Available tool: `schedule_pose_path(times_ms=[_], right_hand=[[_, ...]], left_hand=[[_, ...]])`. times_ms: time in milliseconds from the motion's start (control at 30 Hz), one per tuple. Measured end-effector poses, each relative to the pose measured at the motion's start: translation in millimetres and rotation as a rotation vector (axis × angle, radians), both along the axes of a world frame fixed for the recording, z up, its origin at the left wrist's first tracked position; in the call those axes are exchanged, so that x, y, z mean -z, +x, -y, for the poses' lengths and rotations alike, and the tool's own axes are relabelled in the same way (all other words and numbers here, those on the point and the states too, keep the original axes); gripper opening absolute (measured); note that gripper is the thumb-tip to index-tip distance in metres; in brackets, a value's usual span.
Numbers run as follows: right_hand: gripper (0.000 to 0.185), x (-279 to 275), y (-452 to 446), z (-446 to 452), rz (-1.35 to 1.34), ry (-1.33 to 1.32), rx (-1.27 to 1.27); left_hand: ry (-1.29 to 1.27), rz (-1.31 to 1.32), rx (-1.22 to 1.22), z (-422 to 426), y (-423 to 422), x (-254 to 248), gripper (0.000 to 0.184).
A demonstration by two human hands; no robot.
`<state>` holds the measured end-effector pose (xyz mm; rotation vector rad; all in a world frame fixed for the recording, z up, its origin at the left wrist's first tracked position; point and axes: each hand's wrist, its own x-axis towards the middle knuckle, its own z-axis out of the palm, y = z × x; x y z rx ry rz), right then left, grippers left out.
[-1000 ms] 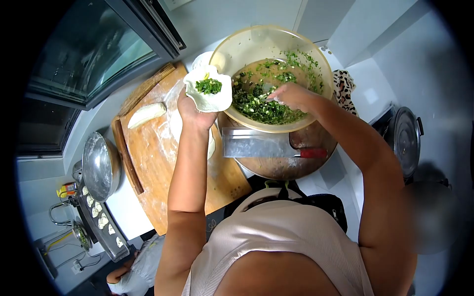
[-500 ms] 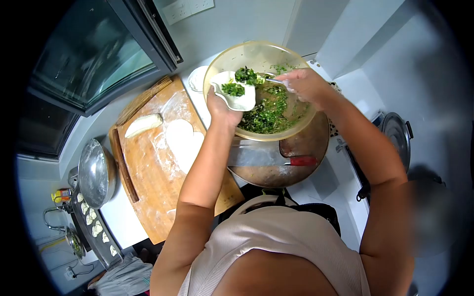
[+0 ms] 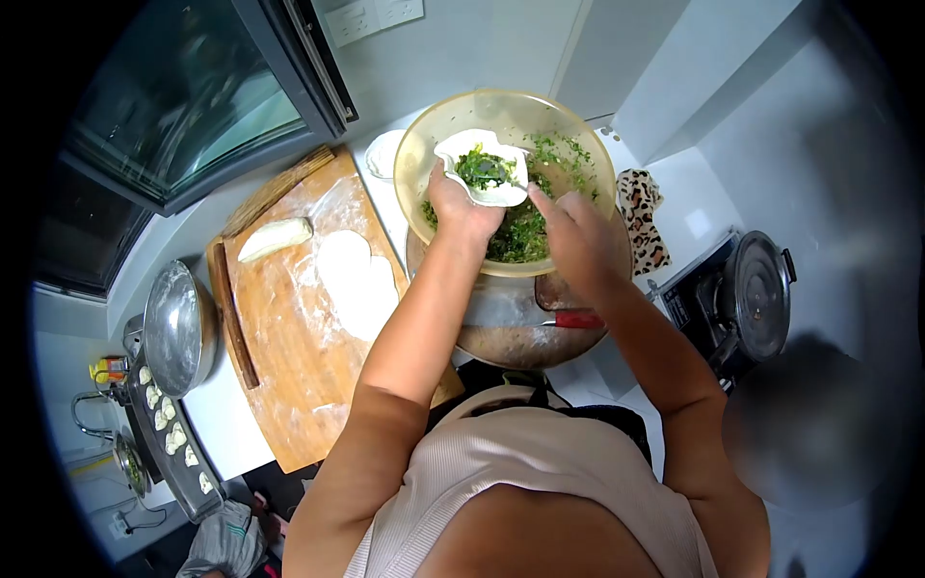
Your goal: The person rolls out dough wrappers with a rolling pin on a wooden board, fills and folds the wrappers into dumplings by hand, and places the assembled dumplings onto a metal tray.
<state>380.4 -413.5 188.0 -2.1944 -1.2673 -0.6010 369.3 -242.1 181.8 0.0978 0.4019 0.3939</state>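
My left hand [image 3: 464, 209] cups a round dough wrapper [image 3: 509, 195] over the large bowl [image 3: 409, 164], and chopped green filling [image 3: 482, 170] lies in the wrapper's middle. At the wrapper's right edge is my right hand [image 3: 576, 236], its index finger stretched toward the dough and the other fingers curled. Whether it still grips the utensil seen earlier is hidden. More chopped greens [image 3: 520, 239] lie inside the bowl, which rests on a round board [image 3: 511, 349]. A cleaver with a red handle [image 3: 578, 319] lies on that board, in front of the bowl.
On the floured wooden board [image 3: 279, 366] are flat dough wrappers [image 3: 352, 279], a dough roll [image 3: 276, 239] and a rolling pin [image 3: 234, 316]. Left of it stand a metal bowl [image 3: 180, 328] and a tray [image 3: 183, 474] of dough pieces. A lidded pot [image 3: 759, 297] stands right.
My left hand and the wrapper have moved right, over the bowl. The wrapper now holds more filling. My right hand brought greens on a utensil, then came down beside the wrapper.
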Motion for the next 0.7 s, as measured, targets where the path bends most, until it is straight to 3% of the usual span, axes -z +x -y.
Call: schedule_pose_path(times_ms=[67, 167, 267, 367, 467, 700], right_hand=[[0.042, -10.5, 3.2, 1.2, 0.015, -0.029, 0.045], [0.036, -23.3, 14.9, 4.0, -0.143, 0.128, 0.128], [0.031, 10.7, 54.1, -0.3, -0.12, 0.096, 0.061], [0.024, 55.6, 82.2, -7.3, -0.12, -0.559, 0.187], [0.026, 73.7, 78.0, -25.3, -0.29, -0.601, 0.225], [0.032, 75.1, 58.4, -48.8, -0.852, -0.512, -0.115]], left_hand=[[0.026, 0.007, 0.002, -5.4, 1.0, 11.2, 0.049], [0.024, 0.014, 0.007, -15.1, -10.0, 10.7, 0.049], [0.072, -0.051, -0.006, -31.4, -27.8, 11.2, 0.049], [0.144, -0.041, -0.043, -48.8, -45.7, 15.8, 0.048], [0.173, 0.018, -0.069, -61.9, -61.6, 23.6, 0.047], [0.13, -0.014, -0.104, -69.4, -76.9, 29.7, 0.047]])
